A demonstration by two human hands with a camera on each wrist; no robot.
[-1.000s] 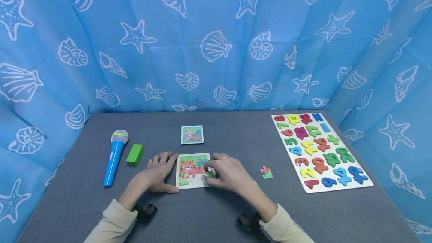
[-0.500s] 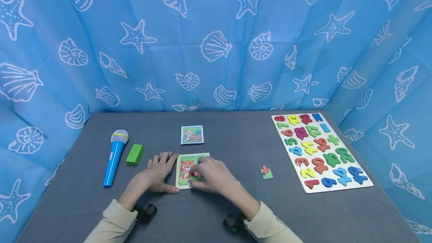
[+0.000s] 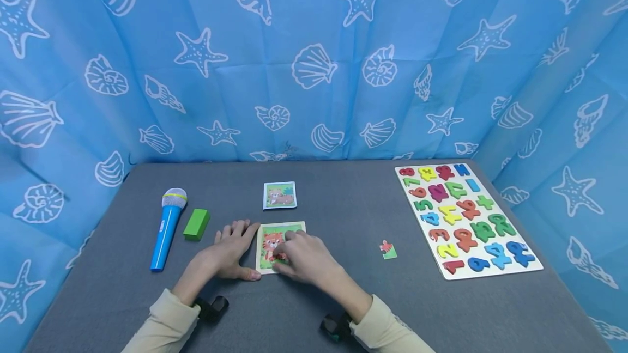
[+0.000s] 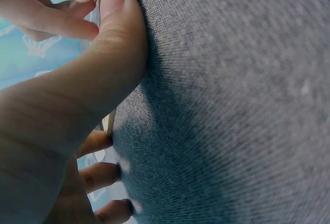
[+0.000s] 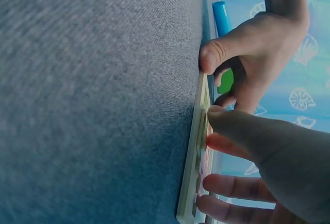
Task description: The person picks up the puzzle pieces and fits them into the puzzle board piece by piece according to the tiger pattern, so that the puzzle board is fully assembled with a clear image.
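Observation:
A small puzzle board [image 3: 281, 225] with a pale rim and an orange tiger picture lies flat in the middle of the table. My left hand [image 3: 231, 250] rests at its left side, fingers spread and thumb at the near left corner. Over the board's right half, my right hand [image 3: 305, 256] holds a puzzle piece low against the picture with thumb and fingertips. Most of that piece is hidden under the fingers; a little red shows beside them. In the right wrist view the thumb and fingers [image 5: 219, 183] reach over the board's edge.
A loose puzzle piece [image 3: 387, 250] lies to the right. Behind the board is a small picture card [image 3: 279, 196]. A blue toy microphone [image 3: 168, 230] and a green block [image 3: 196, 225] lie left. A number board [image 3: 468, 221] fills the table's right side.
My right hand has moved left over the board with the puzzle piece and lowered it onto the picture, then shifted slightly further left. The left hand has stayed in place.

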